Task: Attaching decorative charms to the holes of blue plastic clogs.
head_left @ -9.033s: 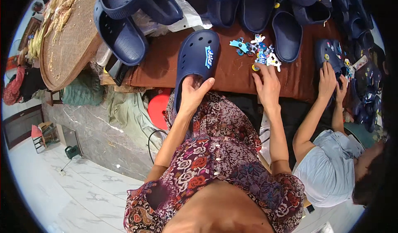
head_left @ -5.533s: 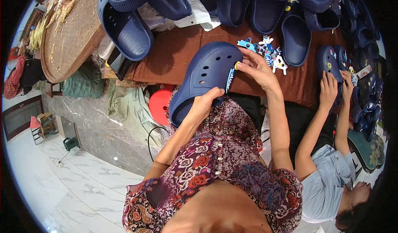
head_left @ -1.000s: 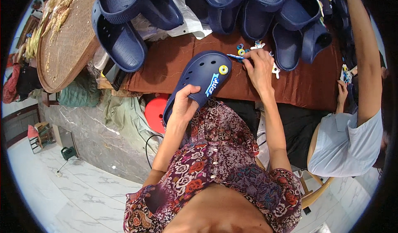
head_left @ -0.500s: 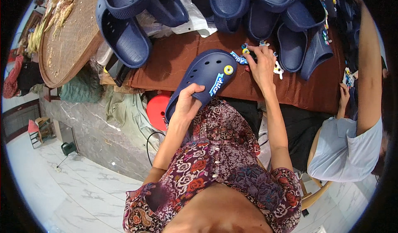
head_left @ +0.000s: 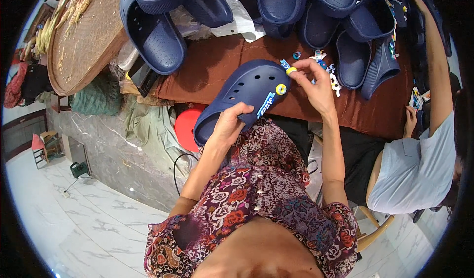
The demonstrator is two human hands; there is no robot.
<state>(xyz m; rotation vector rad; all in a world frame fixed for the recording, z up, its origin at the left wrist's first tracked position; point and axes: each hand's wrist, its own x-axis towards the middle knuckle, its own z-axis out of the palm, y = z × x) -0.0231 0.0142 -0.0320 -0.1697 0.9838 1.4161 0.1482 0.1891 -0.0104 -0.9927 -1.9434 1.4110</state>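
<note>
Navy clog sits tilted at the near edge of the brown-covered table, heel end hanging over your lap. Your left hand wraps its strap side, fingers closed on it. Your right hand pinches a small yellow charm at the clog's toe, other fingers loosely spread. One round yellow charm is already seated in a hole; most holes are bare, so decorating looks barely started. Loose charms lie just beside your right hand. More navy clogs are piled along the far side. A round woven tray sits left. Another person in a light blue shirt works at your right.
</note>
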